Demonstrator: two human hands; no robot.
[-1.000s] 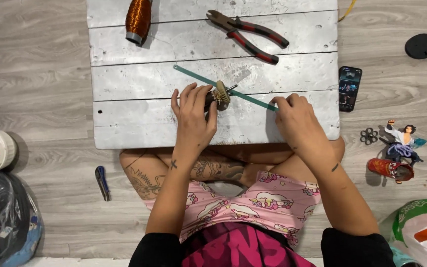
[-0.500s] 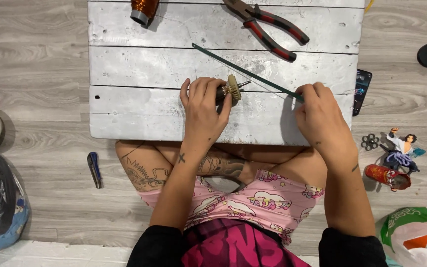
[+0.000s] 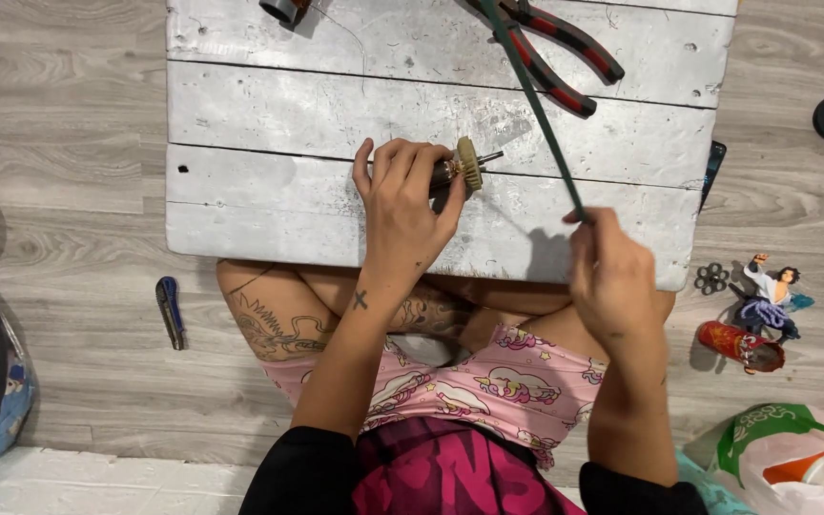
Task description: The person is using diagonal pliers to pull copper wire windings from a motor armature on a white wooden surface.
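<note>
Floorboards (image 3: 69, 143), grey, carry the whole scene. Counter (image 3: 269, 200): a low board of whitewashed planks across the seated person's legs. Bag (image 3: 784, 463), white with green and orange, lies at lower right; a figurine (image 3: 774, 286) stands above it. Pliers (image 3: 565, 57), red-handled, rest at the board's far edge beside a spool (image 3: 283, 10). Rod (image 3: 536, 95), thin and dark green, slants upward; the right hand (image 3: 612, 277) has its grip closed on the lower end. Left hand (image 3: 402, 205) pins a small toothed part (image 3: 467, 164) to the board, grip closed around it. Rod and part are apart; no joining shows yet.
</note>
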